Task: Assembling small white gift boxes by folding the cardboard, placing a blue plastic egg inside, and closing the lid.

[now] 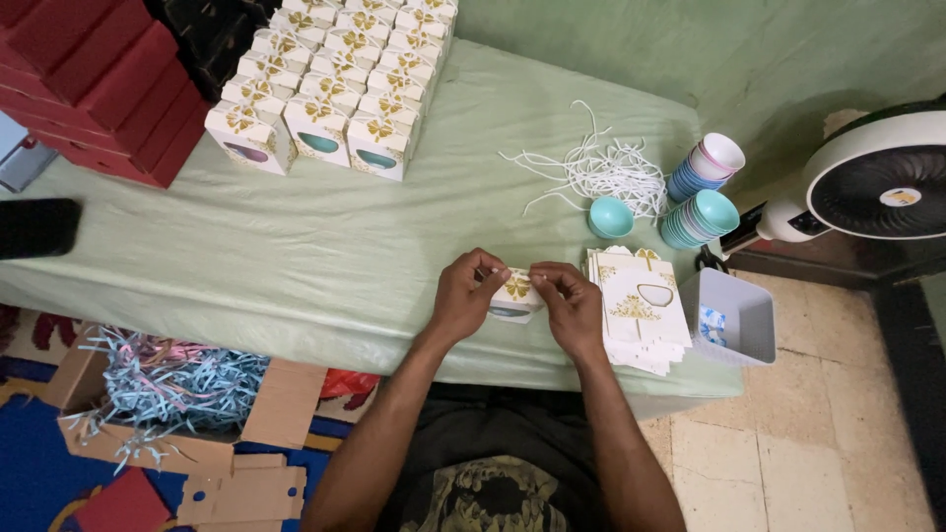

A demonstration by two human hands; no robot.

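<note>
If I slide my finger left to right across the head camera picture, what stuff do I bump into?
Red boxes → white gift boxes with gold bows → left hand → small box being held → right hand → stacked bowls → white fan.

A: How many hands are showing?
B: Two, a left hand [461, 294] and a right hand [572, 305], and they are holding one little white and gold box [515, 293].
A: How many loose bowls are sitting alone?
B: One teal bowl [610, 217].
A: And bowl stacks?
B: Two are lying there, a teal stack [700, 217] and a blue stack [705, 166].
A: Fans?
B: One white fan [872, 182].
</note>
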